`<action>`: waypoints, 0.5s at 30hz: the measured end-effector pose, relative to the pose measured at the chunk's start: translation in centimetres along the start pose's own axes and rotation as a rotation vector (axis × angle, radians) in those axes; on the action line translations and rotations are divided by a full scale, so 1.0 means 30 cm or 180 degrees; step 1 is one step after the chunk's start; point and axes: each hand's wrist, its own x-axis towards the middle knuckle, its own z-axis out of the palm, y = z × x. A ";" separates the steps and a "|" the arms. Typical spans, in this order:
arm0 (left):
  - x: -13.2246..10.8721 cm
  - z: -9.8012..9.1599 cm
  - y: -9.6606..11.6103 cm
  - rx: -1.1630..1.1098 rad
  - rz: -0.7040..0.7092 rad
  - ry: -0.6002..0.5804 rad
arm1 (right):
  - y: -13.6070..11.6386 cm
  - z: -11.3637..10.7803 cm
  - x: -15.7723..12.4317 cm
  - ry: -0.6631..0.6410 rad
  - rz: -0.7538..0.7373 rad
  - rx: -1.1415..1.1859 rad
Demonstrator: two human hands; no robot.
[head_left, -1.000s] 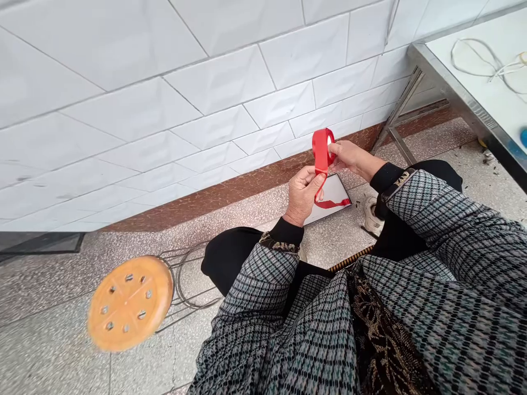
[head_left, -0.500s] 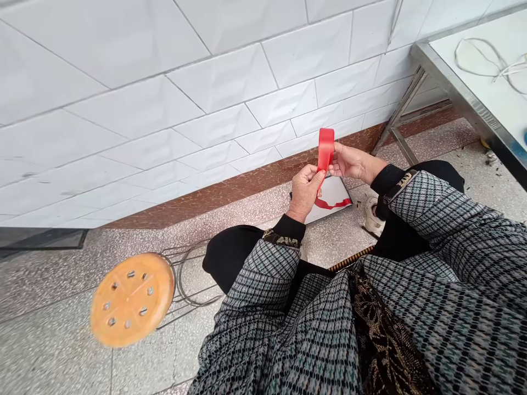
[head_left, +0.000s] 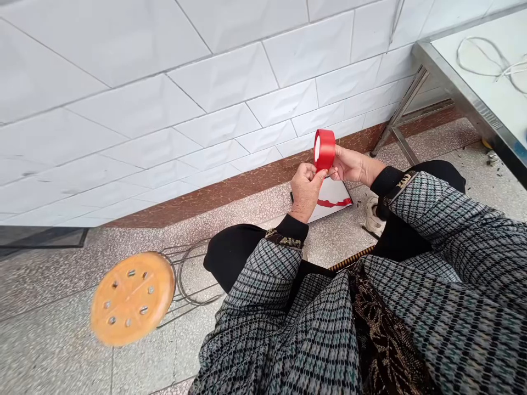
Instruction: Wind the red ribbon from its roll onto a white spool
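Note:
A roll of red ribbon [head_left: 324, 148] is held up in front of the tiled wall. My right hand [head_left: 353, 164] grips the roll from the right side. My left hand [head_left: 305, 189] is closed just below it, pinching the loose red end against the roll. On the floor beneath lies a white flat board [head_left: 335, 195] with a red strip [head_left: 333, 203] curled across it, partly hidden by my hands.
An orange round stool [head_left: 130, 299] with a wire frame stands on the speckled floor at lower left. A steel table [head_left: 477, 101] with white cords on top fills the upper right. My knees in dark trousers flank the board; a shoe [head_left: 371, 215] shows beside it.
The pulled-out length of ribbon between my hands has shortened; my left hand has risen close to the roll, and the roll has turned so its white inner side faces left.

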 end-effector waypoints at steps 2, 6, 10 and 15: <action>0.002 -0.001 -0.001 -0.0058 0.0133 0.0073 | 0.000 -0.005 0.001 -0.0038 0.0049 -0.0038; 0.015 -0.014 -0.009 -0.0212 0.0262 -0.0231 | -0.001 -0.015 0.001 -0.0077 0.0177 -0.0141; 0.036 -0.033 -0.033 -0.0581 0.0048 -0.0701 | 0.004 -0.022 0.000 -0.0097 0.0189 -0.0228; 0.049 -0.042 -0.052 -0.0843 -0.0184 -0.0910 | 0.012 -0.028 -0.001 -0.0102 0.0032 -0.0698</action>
